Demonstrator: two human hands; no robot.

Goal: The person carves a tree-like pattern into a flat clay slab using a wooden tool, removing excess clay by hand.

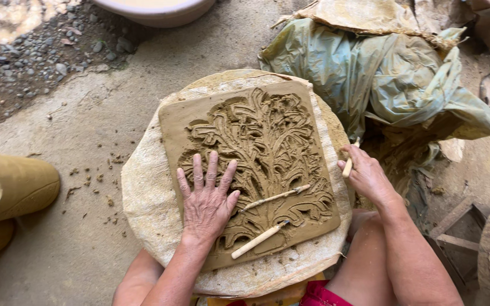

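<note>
Head view: one clay slab (245,164), three sticks (256,240).

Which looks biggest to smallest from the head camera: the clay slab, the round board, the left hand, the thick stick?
1. Round board
2. Clay slab, lying on the board
3. Left hand, flat on the slab
4. Thick stick, about as long as the hand but far thinner

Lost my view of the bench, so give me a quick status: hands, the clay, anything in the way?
Left hand flat on clay slab. Right hand grips a stick at slab's edge. Two wooden tools lie loose on the carving.
</note>
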